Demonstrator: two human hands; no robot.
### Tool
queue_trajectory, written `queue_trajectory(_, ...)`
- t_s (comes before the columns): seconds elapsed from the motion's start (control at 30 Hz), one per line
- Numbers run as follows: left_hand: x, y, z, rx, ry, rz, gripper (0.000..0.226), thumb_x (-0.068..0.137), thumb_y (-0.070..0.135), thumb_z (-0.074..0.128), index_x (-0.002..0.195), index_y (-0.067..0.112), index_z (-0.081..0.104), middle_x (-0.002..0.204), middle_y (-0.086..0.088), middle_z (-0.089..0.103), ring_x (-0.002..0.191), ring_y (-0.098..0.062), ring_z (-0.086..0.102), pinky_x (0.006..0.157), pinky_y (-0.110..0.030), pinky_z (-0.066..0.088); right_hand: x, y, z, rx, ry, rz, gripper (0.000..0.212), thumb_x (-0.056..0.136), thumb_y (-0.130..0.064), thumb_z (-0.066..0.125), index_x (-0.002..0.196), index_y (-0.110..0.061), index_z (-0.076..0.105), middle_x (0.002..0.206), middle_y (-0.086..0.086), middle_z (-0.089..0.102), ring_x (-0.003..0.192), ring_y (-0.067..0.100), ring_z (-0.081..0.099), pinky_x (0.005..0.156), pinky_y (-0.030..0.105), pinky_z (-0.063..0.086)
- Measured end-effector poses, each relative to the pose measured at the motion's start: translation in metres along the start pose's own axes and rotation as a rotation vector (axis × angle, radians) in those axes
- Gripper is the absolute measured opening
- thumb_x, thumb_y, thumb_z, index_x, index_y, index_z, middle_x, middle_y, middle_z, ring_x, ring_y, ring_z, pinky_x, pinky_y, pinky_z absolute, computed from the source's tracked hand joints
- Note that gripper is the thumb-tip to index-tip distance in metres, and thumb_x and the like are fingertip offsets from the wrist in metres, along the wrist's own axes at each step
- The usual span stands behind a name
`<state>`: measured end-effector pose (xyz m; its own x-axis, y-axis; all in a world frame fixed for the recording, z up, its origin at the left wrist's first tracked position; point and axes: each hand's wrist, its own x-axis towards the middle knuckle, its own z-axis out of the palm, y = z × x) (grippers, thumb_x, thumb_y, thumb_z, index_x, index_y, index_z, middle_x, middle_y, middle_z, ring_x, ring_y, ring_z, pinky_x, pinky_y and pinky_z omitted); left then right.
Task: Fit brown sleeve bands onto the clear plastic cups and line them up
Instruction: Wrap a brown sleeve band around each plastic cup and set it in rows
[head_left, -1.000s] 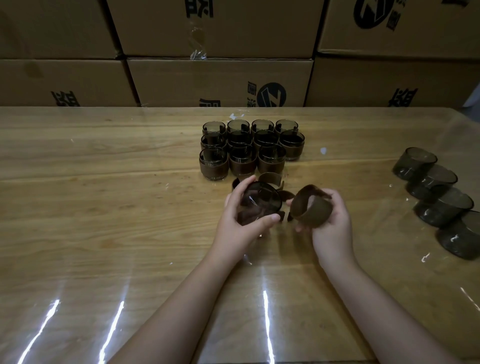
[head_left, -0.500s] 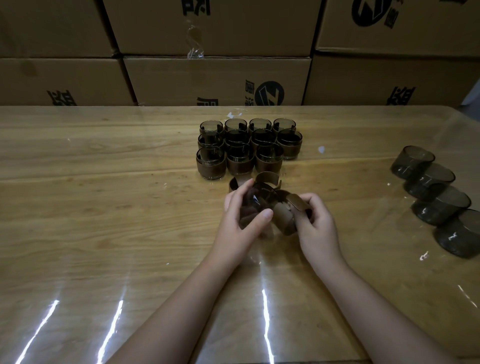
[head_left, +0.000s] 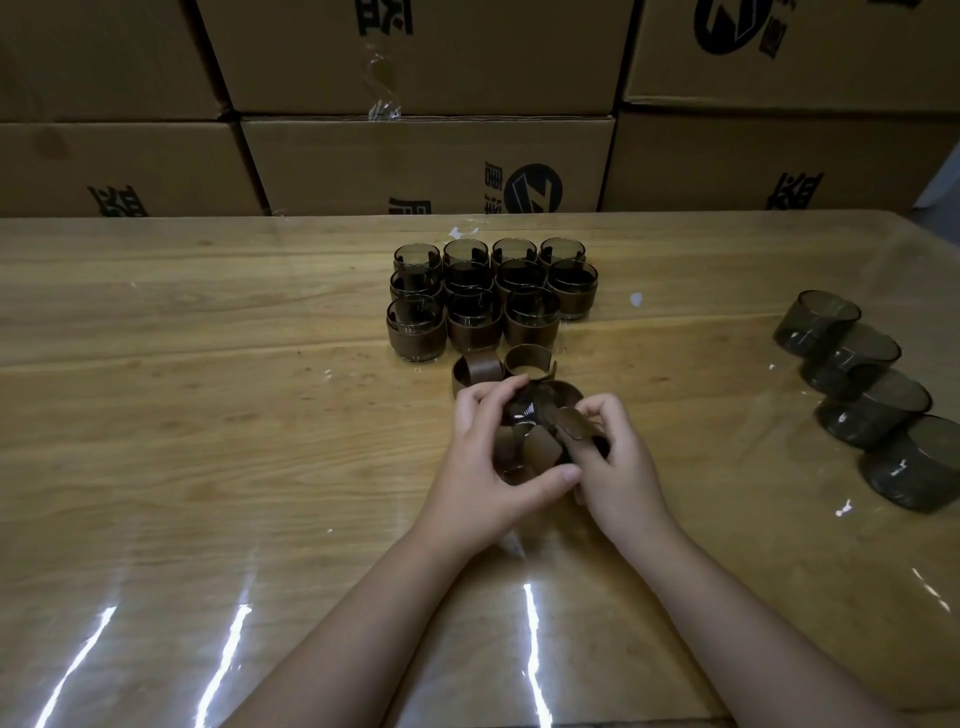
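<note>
Left hand (head_left: 483, 467) grips a cup (head_left: 524, 415) at mid-desk (head_left: 208, 415), near the banded rows (head_left: 467, 306); right hand (head_left: 618, 467) pinches a band (head_left: 574, 428) against its side. Risk — the springy, open band may slip the pinch or seat crooked if pressed unevenly.

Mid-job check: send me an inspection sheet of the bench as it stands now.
Surface: wooden table under glossy clear film, glare streaks at the near edge.
Job's things: eleven banded cups in rows; four bare cups tipped in a line at right; two loose bands before the rows.
Clutter: white scrap beside the rows.
Grippers: left hand grips a cup; right hand pinches a band.
Cables: nothing seen.
Surroundings: stacked cardboard boxes behind.
</note>
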<state>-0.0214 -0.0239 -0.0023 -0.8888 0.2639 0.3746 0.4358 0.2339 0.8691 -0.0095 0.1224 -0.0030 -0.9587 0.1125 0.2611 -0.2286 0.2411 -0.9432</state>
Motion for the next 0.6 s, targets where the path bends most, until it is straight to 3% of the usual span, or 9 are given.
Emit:
queue_trajectory(0.13,0.0030,0.0012,-0.0030,-0.100,0.053,-0.076,0.065,0.063,0.060,0.066,0.122,0.049,0.042,0.126,0.013,0.041,0.111,0.013,0.048,0.086,-0.004,0.040,-0.0023,-0.0086,0.0026,-0.026,-0.045,-0.085,0.036,0.079,-0.058,0.048,0.110,-0.040,0.046,0.091,-0.036,0.063,0.072,-0.009,0.062,0.054,0.007,0.043)
queue_trajectory(0.23,0.0038,0.0022,-0.0041,-0.125,0.052,-0.095,0.063,0.063,0.059,0.063,0.121,0.043,0.046,0.124,0.009,0.045,0.107,0.013,0.050,0.084,-0.004,0.041,-0.0034,-0.0085,0.0011,-0.003,-0.046,-0.102,0.054,0.078,-0.073,0.045,0.119,-0.038,0.044,0.095,-0.021,0.069,0.081,-0.002,0.066,0.061,0.010,0.047)
queue_trajectory(0.3,0.0022,0.0033,-0.0037,-0.143,0.013,-0.094,0.063,0.064,0.057,0.064,0.122,0.041,0.047,0.125,0.006,0.045,0.108,0.010,0.052,0.082,-0.007,0.044,-0.0026,-0.0072,-0.0020,-0.016,-0.033,-0.084,0.054,0.078,-0.073,0.041,0.120,-0.039,0.045,0.094,-0.003,0.069,0.086,0.006,0.067,0.069,0.014,0.049)
queue_trajectory(0.33,0.0014,0.0037,-0.0035,-0.146,-0.007,-0.093,0.063,0.065,0.056,0.065,0.123,0.040,0.047,0.126,0.004,0.045,0.108,0.008,0.052,0.081,-0.008,0.045,-0.0021,-0.0072,-0.0031,-0.023,-0.038,-0.073,0.052,0.079,-0.070,0.039,0.120,-0.039,0.046,0.093,-0.002,0.070,0.088,0.006,0.066,0.072,0.013,0.049)
queue_trajectory(0.47,-0.0008,0.0036,-0.0043,-0.095,-0.013,-0.060,0.061,0.067,0.055,0.064,0.124,0.039,0.048,0.126,0.003,0.045,0.111,0.007,0.051,0.085,-0.008,0.044,-0.0014,-0.0048,-0.0054,-0.047,-0.114,-0.053,0.052,0.084,-0.065,0.032,0.116,-0.033,0.057,0.100,-0.016,0.069,0.095,0.001,0.064,0.080,0.021,0.051)
queue_trajectory(0.53,-0.0015,0.0037,-0.0051,-0.069,0.009,-0.042,0.059,0.068,0.055,0.063,0.123,0.039,0.049,0.125,0.006,0.047,0.111,0.005,0.051,0.088,-0.009,0.043,-0.0015,-0.0046,-0.0052,-0.044,-0.128,-0.043,0.049,0.086,-0.065,0.030,0.108,-0.035,0.061,0.095,-0.014,0.070,0.091,0.005,0.065,0.076,0.028,0.053)
queue_trajectory(0.6,-0.0019,0.0040,-0.0053,-0.059,0.025,-0.032,0.057,0.068,0.054,0.063,0.121,0.039,0.050,0.122,0.007,0.048,0.110,0.004,0.052,0.087,-0.008,0.041,-0.0011,-0.0058,-0.0042,-0.041,-0.113,-0.030,0.045,0.086,-0.065,0.029,0.100,-0.038,0.062,0.090,-0.015,0.069,0.084,0.003,0.065,0.065,0.021,0.051)
